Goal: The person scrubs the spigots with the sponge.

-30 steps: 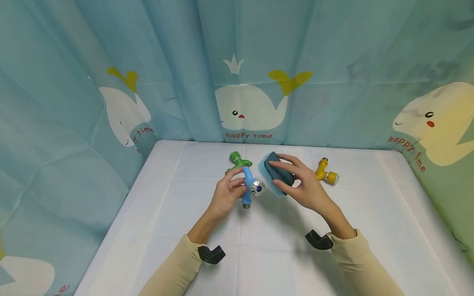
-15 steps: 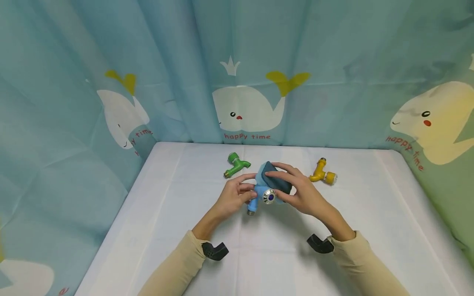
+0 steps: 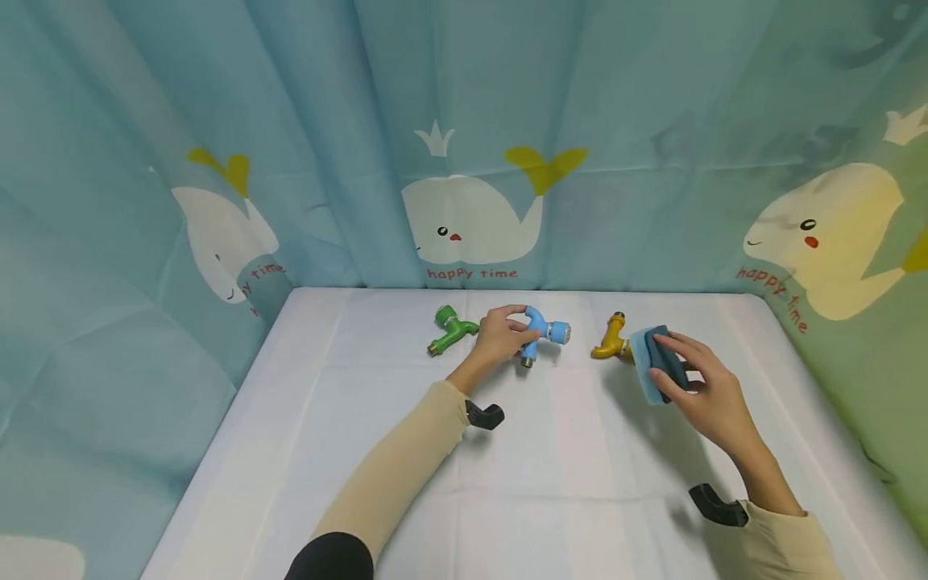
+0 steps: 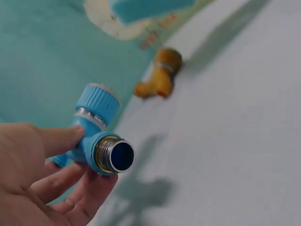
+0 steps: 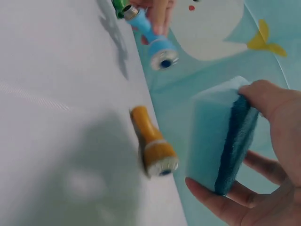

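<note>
My left hand (image 3: 500, 337) holds a light blue faucet (image 3: 534, 326) just over the back middle of the table, thumb and fingers around its body. In the left wrist view, the threaded metal end of the blue faucet (image 4: 115, 154) faces the camera, its ribbed knob pointing up. My right hand (image 3: 706, 395) grips a two-layer sponge (image 3: 661, 366), pale blue on one side and dark teal on the other. The right wrist view has the sponge (image 5: 216, 141) pinched at its edges, raised above the table. A yellow faucet (image 3: 612, 338) lies close by, its knob covered by the sponge in the head view.
A green faucet (image 3: 451, 330) lies left of my left hand on the white-covered table (image 3: 536, 467). A blue-green curtain with whale prints (image 3: 478, 217) hangs along the back and both sides of the table.
The sponge and the blue faucet, earlier touching or overlapping, are now apart. My right hand has carried the sponge right, beside the yellow faucet; my left hand has taken the blue faucet farther back.
</note>
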Demonstrator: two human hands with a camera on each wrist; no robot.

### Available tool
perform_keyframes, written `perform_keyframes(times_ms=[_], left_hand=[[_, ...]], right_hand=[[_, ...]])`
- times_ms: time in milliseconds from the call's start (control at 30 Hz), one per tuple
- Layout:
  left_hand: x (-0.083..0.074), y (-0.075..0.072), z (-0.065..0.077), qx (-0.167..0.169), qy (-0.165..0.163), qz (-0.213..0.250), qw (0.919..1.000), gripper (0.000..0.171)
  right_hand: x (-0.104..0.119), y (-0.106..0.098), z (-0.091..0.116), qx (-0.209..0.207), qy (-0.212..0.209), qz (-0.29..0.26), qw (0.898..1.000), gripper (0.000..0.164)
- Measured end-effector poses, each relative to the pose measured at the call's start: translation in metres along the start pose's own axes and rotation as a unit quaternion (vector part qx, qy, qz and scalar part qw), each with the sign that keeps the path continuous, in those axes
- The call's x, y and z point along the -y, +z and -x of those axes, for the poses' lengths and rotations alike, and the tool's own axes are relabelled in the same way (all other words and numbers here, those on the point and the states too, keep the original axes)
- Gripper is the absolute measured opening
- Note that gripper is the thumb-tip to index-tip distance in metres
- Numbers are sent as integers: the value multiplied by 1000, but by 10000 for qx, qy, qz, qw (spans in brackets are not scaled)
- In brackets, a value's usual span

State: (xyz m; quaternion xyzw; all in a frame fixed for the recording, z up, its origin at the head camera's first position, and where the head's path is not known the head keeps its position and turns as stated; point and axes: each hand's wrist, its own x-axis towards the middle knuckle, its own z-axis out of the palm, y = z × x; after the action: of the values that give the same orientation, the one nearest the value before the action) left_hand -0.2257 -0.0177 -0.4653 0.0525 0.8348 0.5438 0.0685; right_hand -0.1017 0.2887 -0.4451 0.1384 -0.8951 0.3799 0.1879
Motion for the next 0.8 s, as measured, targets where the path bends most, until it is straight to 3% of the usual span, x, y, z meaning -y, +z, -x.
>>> perform_keyframes(times_ms=[133,267,333,467,567,667,800], left_hand=[[5,11,-17,-68,-43,-576,9983,56],[4,15,-26,-39,-110,-1317,9912,54],[3,15,-26,-92,-126,-1732,9848,54],[1,9,-19,-372,78,-2656,9633,52],[2,-8,-12,-663,400,-3265,9420,52],[7,-35,-7,-803,604,-3661,9251,56],[17,-76,-3,-488,582,-3876,9187,67]], right_hand=[[-7,-6,9,-123,253,-93,9996,74],[-11,-8,13,100,502,-163,9986,72],[-12,-7,14,180,513,-159,9984,69],[-15,-6,16,269,441,-105,9986,64],[-16,-10,18,286,419,-69,9987,62],[-17,-13,21,265,426,-49,9987,63],[-18,-15,25,292,414,-43,9987,64]])
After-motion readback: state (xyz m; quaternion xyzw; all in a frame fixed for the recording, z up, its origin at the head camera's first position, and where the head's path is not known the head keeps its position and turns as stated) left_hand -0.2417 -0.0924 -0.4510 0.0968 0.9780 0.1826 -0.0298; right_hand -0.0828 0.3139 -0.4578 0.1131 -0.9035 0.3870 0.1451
